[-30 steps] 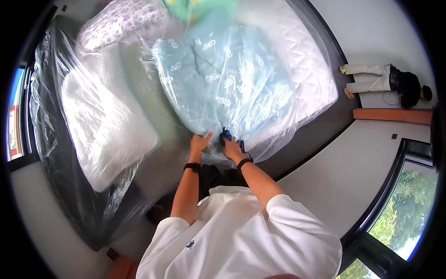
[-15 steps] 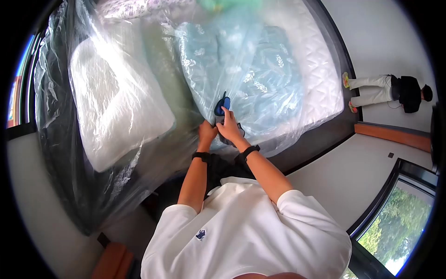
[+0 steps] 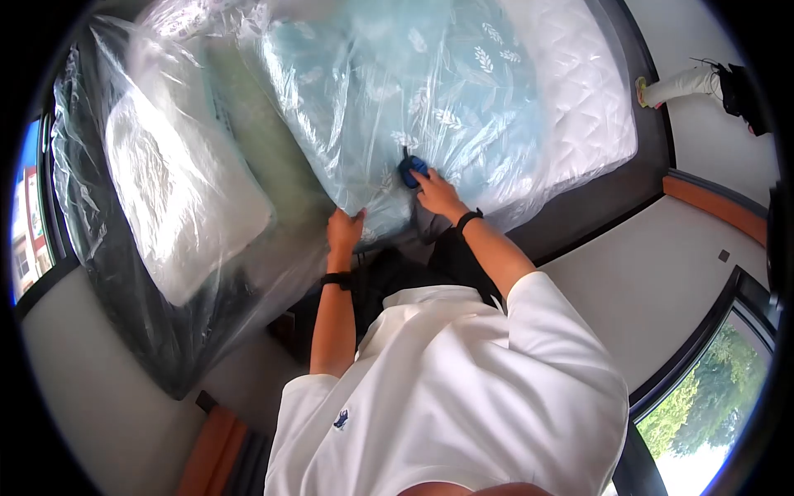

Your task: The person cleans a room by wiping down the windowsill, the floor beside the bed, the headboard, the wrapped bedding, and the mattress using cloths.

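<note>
A clear plastic sheet [image 3: 273, 285] lies over the bed and its bedding. At the bed's near edge my left hand [image 3: 346, 227] is closed, pinching the plastic beside the corner of a light blue quilt with white leaf patterns [image 3: 463, 91]. My right hand [image 3: 437, 194] grips a small dark blue oval object with a black loop [image 3: 412, 171], held against the plastic over the quilt. Its exact kind is unclear. Grey fabric [image 3: 428, 221] hangs below that hand. Both wrists wear black bands.
Under the sheet, a white pillow [image 3: 182, 198] lies left and a white quilted mattress [image 3: 579, 107] shows right. Another person [image 3: 695, 87] stands beyond the bed's right side. Windows are at the far left and lower right; an orange-brown ledge [image 3: 715, 208] runs along the right wall.
My hands have moved apart, the left one leftward and the right one rightward with the blue object. The view has shifted, and the other person is now partly cut off.
</note>
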Available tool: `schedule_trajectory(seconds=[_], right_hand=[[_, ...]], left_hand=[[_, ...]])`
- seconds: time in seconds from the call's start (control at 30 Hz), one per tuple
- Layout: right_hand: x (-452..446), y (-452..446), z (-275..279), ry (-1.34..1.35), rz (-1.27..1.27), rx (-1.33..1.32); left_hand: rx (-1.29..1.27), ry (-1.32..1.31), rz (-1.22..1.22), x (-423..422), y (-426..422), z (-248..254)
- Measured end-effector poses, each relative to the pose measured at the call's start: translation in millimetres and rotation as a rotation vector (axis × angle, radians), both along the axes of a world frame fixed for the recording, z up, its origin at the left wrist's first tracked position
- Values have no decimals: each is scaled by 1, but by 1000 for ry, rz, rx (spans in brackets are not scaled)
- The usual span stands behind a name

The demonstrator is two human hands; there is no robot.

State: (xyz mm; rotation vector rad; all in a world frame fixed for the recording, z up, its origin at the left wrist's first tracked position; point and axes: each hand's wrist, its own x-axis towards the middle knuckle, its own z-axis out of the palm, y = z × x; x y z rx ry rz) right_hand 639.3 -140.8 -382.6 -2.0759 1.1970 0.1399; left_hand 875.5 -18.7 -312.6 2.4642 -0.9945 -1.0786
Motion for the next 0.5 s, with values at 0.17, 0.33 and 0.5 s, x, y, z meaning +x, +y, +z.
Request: schedule_trajectory(seconds=[0.17,0.33,0.5], right_hand=[[-68,-68,-1,149,-193,63],[-93,-107,11,-89,-498,-6],[-39,-106,26,-407,-238,-237]], left_hand=[[-96,13,149,-11,4,-23],[-185,28,214,-23,-1,-24],[95,-589,287,-80,-44,44]])
